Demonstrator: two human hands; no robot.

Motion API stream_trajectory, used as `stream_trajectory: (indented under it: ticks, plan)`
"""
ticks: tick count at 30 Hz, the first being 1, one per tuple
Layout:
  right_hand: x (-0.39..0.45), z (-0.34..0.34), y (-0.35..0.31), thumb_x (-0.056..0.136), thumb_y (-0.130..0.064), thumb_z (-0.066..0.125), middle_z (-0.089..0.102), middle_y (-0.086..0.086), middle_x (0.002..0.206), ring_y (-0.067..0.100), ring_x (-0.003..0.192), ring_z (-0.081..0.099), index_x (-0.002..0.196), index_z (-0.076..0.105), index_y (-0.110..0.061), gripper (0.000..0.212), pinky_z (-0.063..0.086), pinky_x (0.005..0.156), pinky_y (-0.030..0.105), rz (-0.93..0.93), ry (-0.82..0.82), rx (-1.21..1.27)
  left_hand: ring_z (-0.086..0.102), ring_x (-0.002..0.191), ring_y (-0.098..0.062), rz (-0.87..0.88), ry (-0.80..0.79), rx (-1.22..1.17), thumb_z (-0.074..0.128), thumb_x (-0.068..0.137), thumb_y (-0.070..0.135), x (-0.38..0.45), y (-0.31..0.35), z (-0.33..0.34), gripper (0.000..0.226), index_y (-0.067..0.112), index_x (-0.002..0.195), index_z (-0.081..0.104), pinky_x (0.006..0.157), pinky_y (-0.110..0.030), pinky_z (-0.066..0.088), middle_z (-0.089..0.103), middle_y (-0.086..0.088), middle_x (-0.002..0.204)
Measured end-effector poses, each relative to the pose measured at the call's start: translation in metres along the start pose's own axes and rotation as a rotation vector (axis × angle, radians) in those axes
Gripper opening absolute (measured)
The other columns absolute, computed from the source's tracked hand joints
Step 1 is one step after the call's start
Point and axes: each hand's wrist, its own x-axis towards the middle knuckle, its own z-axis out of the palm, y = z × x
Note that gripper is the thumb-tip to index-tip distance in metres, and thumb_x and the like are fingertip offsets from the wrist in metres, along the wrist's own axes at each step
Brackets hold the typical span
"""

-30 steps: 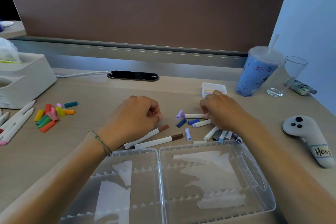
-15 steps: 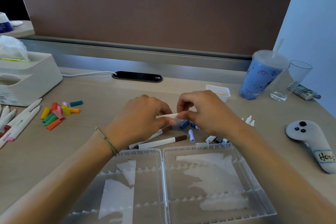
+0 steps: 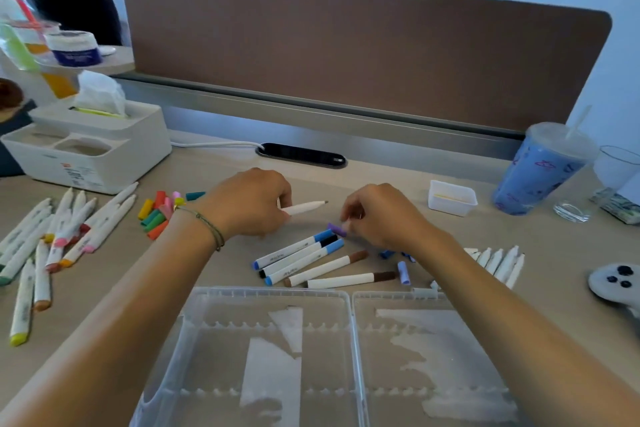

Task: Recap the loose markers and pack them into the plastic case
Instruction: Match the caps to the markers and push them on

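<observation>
A tissue box (image 3: 93, 146) sits at the desk's left. A blue cup (image 3: 540, 173), a glass (image 3: 585, 191) and a controller (image 3: 616, 284) sit at the right.

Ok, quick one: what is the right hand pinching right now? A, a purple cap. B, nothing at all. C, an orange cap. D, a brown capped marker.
A: the right hand pinches a small purple cap at its fingertips, while the left hand holds the uncapped marker.

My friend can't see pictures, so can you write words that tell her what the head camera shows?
A person's left hand holds an uncapped white marker while the right hand pinches a purple cap beside it. Capped markers lie on the desk before an open, empty plastic case.
</observation>
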Motion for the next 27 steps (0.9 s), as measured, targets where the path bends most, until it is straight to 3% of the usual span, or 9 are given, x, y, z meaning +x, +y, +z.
stream_trajectory:
  ticks: [4, 9, 13, 17, 21, 24, 27]
  plan:
    - [0.008, 0.008, -0.003, 0.094, -0.026, 0.071, 0.065, -0.008, 0.091, 0.012, 0.083, 0.058, 0.110, 0.074, -0.024, 0.016, 0.042, 0.071, 0.021, -0.067, -0.063, -0.045, 0.069, 0.079, -0.012, -0.047, -0.054, -0.028, 0.065, 0.095, 0.022, 0.001, -0.003, -0.002, 0.010, 0.023, 0.105, 0.065, 0.083, -0.032, 0.056, 0.073, 0.004, 0.084]
    - [0.011, 0.008, -0.007, 0.096, -0.014, 0.062, 0.069, 0.001, 0.109, 0.018, 0.092, 0.056, 0.118, 0.068, -0.025, 0.025, 0.042, 0.078, 0.026, -0.148, -0.114, -0.233, 0.074, 0.075, -0.012, -0.055, -0.088, -0.139, 0.067, 0.095, 0.021, -0.002, 0.001, -0.006, 0.012, 0.021, 0.107, 0.064, 0.083, -0.032, 0.060, 0.075, 0.002, 0.085]
    - [0.005, 0.005, 0.002, 0.095, -0.020, 0.065, 0.067, -0.002, 0.096, 0.017, 0.091, 0.058, 0.111, 0.070, -0.024, 0.018, 0.043, 0.077, 0.025, -0.124, -0.122, -0.219, 0.073, 0.074, -0.010, -0.021, -0.100, -0.167, 0.067, 0.095, 0.023, -0.005, 0.009, -0.006, 0.012, 0.023, 0.106, 0.061, 0.082, -0.030, 0.059, 0.075, 0.004, 0.086]
    - [-0.013, -0.009, 0.013, 0.088, -0.016, 0.072, 0.067, -0.007, 0.083, 0.016, 0.079, 0.063, 0.098, 0.069, -0.025, 0.014, 0.054, 0.073, 0.028, 0.008, 0.019, 0.044, 0.072, 0.076, -0.007, 0.017, -0.100, -0.156, 0.064, 0.096, 0.024, -0.006, 0.015, -0.002, 0.011, 0.024, 0.107, 0.062, 0.086, -0.033, 0.058, 0.075, 0.006, 0.083]
    - [-0.039, -0.029, 0.026, 0.086, -0.005, 0.072, 0.076, 0.001, 0.071, 0.022, 0.068, 0.074, 0.094, 0.068, -0.016, 0.013, 0.062, 0.068, 0.032, 0.171, 0.191, 0.511, 0.070, 0.079, -0.006, 0.063, -0.090, -0.154, 0.065, 0.095, 0.024, -0.008, 0.025, 0.000, 0.012, 0.023, 0.107, 0.065, 0.090, -0.034, 0.056, 0.073, 0.008, 0.086]
    - [-0.053, -0.038, 0.033, 0.092, -0.003, 0.068, 0.078, 0.010, 0.078, 0.030, 0.075, 0.077, 0.098, 0.067, -0.005, 0.007, 0.063, 0.067, 0.031, 0.267, 0.263, 0.900, 0.070, 0.076, -0.005, 0.099, -0.071, -0.174, 0.065, 0.095, 0.025, -0.009, 0.031, 0.003, 0.010, 0.024, 0.104, 0.066, 0.089, -0.036, 0.057, 0.075, 0.008, 0.083]
    - [-0.058, -0.042, 0.036, 0.097, -0.006, 0.065, 0.079, 0.013, 0.085, 0.029, 0.079, 0.077, 0.102, 0.067, -0.004, 0.006, 0.063, 0.068, 0.030, 0.314, 0.308, 1.054, 0.069, 0.075, -0.003, 0.130, -0.052, -0.191, 0.066, 0.095, 0.026, -0.009, 0.039, 0.006, 0.009, 0.026, 0.104, 0.068, 0.086, -0.036, 0.058, 0.076, 0.010, 0.080]
